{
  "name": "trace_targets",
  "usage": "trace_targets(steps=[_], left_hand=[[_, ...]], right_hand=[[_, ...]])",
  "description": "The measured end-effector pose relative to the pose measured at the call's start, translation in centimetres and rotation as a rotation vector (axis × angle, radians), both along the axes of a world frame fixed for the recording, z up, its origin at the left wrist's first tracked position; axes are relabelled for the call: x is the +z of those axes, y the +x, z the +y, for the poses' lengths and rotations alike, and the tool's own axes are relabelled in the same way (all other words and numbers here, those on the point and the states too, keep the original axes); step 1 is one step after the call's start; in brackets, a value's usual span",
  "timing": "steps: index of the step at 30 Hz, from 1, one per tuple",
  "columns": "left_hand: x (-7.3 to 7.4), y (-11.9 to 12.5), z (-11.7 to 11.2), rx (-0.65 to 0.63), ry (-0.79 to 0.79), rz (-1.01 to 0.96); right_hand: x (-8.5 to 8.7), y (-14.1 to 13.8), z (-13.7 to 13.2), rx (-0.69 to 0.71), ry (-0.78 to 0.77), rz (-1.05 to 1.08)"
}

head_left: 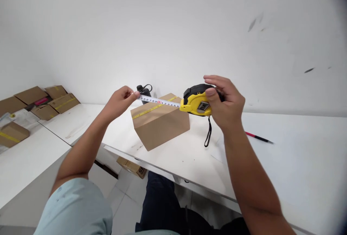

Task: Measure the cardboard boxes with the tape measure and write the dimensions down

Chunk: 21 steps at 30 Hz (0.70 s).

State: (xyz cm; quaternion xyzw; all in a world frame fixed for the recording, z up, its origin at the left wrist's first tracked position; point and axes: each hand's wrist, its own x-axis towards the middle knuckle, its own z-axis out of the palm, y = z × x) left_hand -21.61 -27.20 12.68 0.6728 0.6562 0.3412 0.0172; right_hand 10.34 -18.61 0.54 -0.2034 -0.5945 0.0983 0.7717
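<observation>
My right hand (226, 101) grips a yellow and black tape measure (196, 103), its thumb on the near side of the case. A black wrist strap (208, 133) dangles beneath it. Between my hands runs the pulled-out blade (165, 102), white with printed numbers and a red mark at ten. My left hand (121, 99) pinches the blade's end between thumb and fingers; the very tip is hidden. Below and behind the blade, a cardboard box (162, 128) with yellow tape across its top sits on the white table (189, 162). Whether blade and box touch, I cannot tell.
A dark bottle (145, 92) stands behind the box by the wall. A red and black pencil or pen (259, 137) lies at right, near a white paper sheet (298, 148). Several cardboard boxes (62, 103) rest at left. Another carton (132, 167) is under the table.
</observation>
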Motion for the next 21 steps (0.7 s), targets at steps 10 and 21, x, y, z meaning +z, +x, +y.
trace_targets(steps=[10,21], left_hand=[[-7.5,-1.1,-11.6,-0.288,-0.104,-0.145],[-9.0,-11.2,-11.1,0.029,0.229,-0.233]], right_hand=[[1.1,1.9,-2.5,0.294,0.175,-0.012],[-0.3,4.2,1.8,0.044,0.029,0.126]])
